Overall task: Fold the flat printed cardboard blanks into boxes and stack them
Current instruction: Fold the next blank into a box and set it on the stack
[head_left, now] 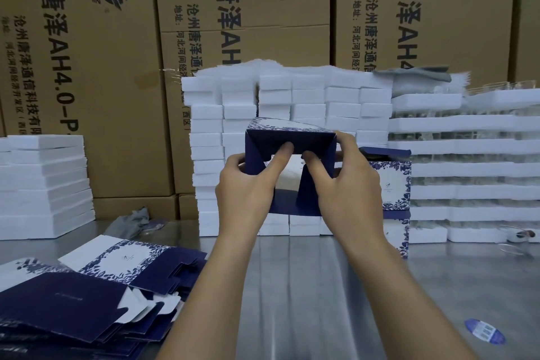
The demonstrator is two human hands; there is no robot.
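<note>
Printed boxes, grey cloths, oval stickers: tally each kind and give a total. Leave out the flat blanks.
Box being folded: 1
Stacked folded boxes: 2
Grey cloths: 2
Oval sticker: 1
Total: 6

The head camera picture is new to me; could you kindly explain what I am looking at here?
There is no machine here: a person wears a camera on the head, which looks down at their own hands. The left hand and right hand grip a half-folded blue and white box, thumbs pressing a dark flap. On the metal table, flat blanks lie at the left and finished boxes stand stacked at the right. Behind are white foam blocks and brown cartons.
</note>
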